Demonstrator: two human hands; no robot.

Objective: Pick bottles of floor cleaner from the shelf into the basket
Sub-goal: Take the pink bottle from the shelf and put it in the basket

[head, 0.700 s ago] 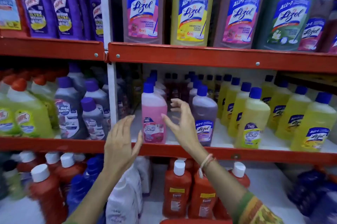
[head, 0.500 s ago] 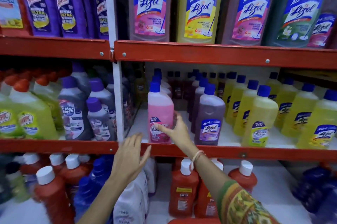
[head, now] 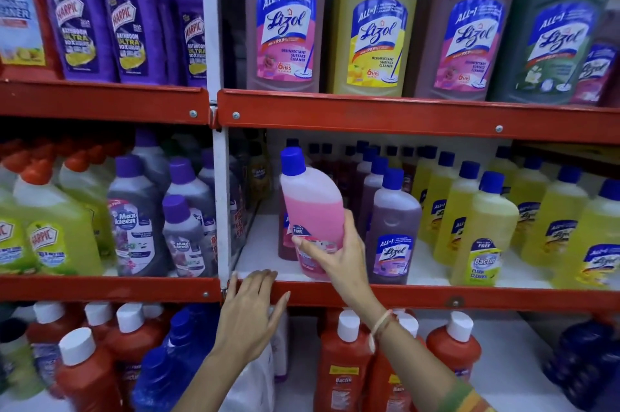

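A pink floor cleaner bottle (head: 310, 207) with a blue cap is tilted to the left at the front of the middle shelf (head: 419, 297). My right hand (head: 339, 254) is wrapped around its lower half over the label. My left hand (head: 250, 314) hovers with fingers spread in front of the shelf's red front edge, just below and left of the bottle, holding nothing. A purple Lizol bottle (head: 392, 230) stands upright right beside the pink one. No basket is in view.
Yellow Bactin and Lizol bottles (head: 483, 237) fill the middle shelf to the right. Large Lizol bottles (head: 372, 19) stand on the top shelf. Red white-capped bottles (head: 339, 368) crowd the bottom shelf. A white upright post (head: 219, 197) separates the left bay of Harpic and Maxkleen bottles (head: 137, 223).
My right hand has closed on the pink bottle, lifted it slightly and tipped it leftwards. My left hand has stayed low by the shelf edge. The view has moved closer.
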